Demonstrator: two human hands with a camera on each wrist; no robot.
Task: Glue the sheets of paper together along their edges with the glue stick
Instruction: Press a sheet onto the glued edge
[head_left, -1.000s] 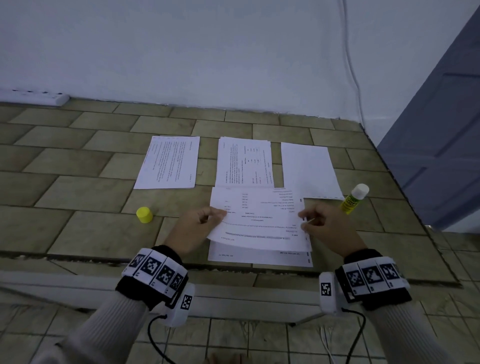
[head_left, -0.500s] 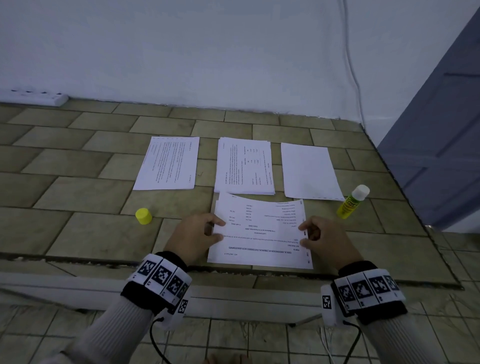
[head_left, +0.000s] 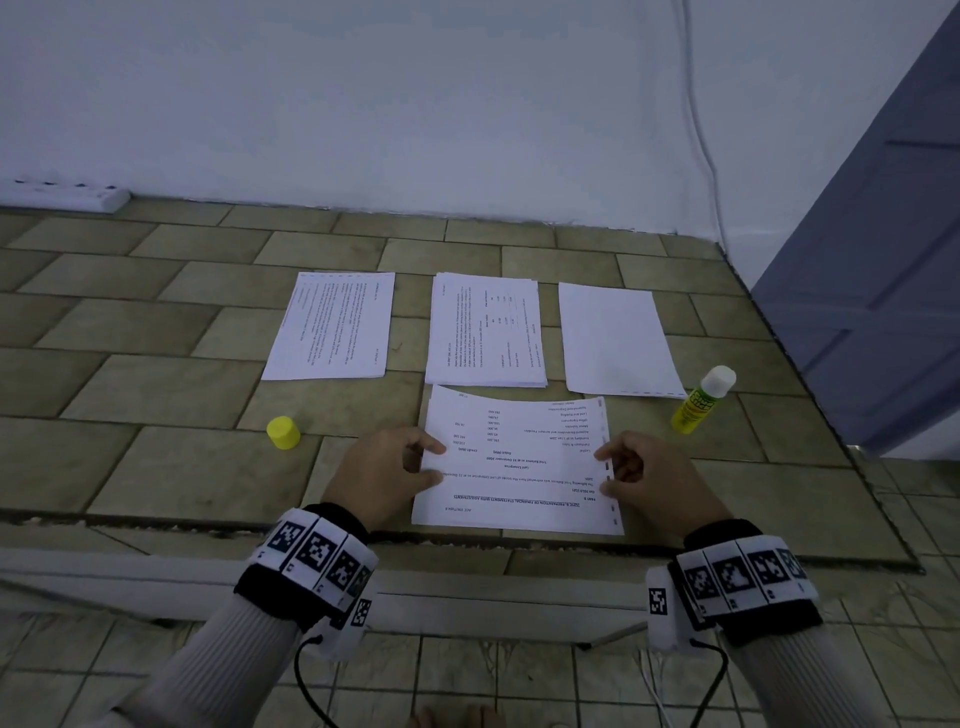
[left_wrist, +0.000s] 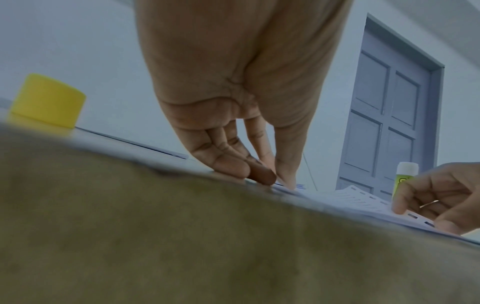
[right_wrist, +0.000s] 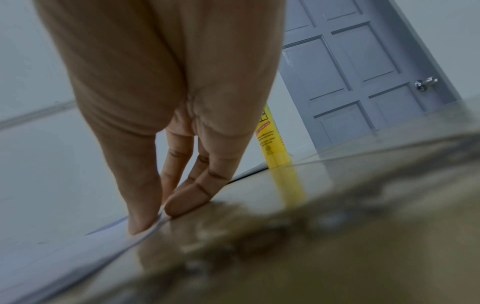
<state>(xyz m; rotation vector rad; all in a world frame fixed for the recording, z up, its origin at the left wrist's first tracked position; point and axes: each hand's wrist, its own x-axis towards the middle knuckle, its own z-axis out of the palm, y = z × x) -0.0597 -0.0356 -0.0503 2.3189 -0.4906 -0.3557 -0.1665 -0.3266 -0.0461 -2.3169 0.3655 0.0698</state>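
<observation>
We see the left hand at the left edge of the near printed sheets, its thumb lying on top of the paper and its fingers curled at the edge, so its grip is pinching the sheets. The left wrist view shows those fingertips down on the tiled desk at the paper's edge. The right hand is at the right edge of the same sheets, with thumb and forefinger on either side of the perforated margin; its grip is also grasping the paper, and the right wrist view shows the thumb pressing on the sheet with the fingers beside it. The sheets lie flat near the front edge of the desk, their far edge slightly bowed up.

The glue stick stands upright and uncapped to the right of the sheets, just beyond the right hand and apart from it. Its yellow cap rests on the desk to the left of the left hand, well apart from the stick.

Farther back we see three more lots of paper in a row: a printed sheet on the left, a printed stack in the middle and a blank sheet on the right. A white power strip lies against the wall at the far left, and a grey door stands at the right.
</observation>
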